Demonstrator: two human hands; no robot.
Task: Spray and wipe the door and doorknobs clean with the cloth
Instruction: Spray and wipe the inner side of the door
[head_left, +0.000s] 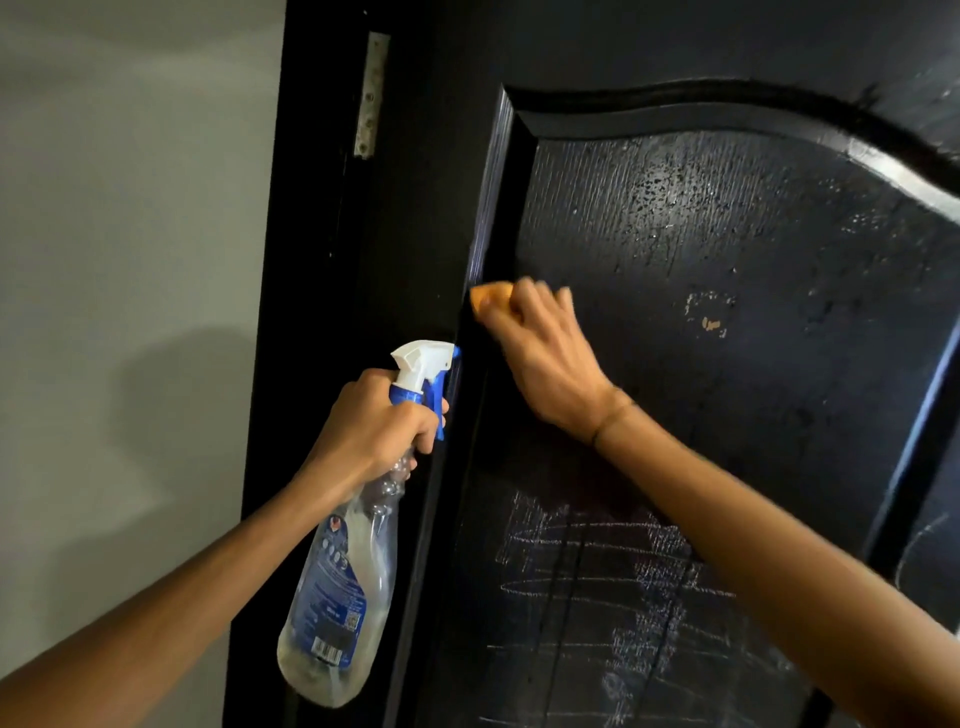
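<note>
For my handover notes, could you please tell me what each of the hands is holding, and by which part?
Left hand grips the clear plastic spray bottle at its neck, under the white trigger head. Right hand holds the bunched orange cloth.

Plain grey wall (130, 260), shadowed.

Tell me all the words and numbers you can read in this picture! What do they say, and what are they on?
None can be read.
Spray bottle in the left hand: its blue label has small print, little pictures and a barcode, all too small and blurred to read.
Door: only pale chalky scribbles low down, not letters.
Orange cloth under the right hand: no writing shows.
</note>
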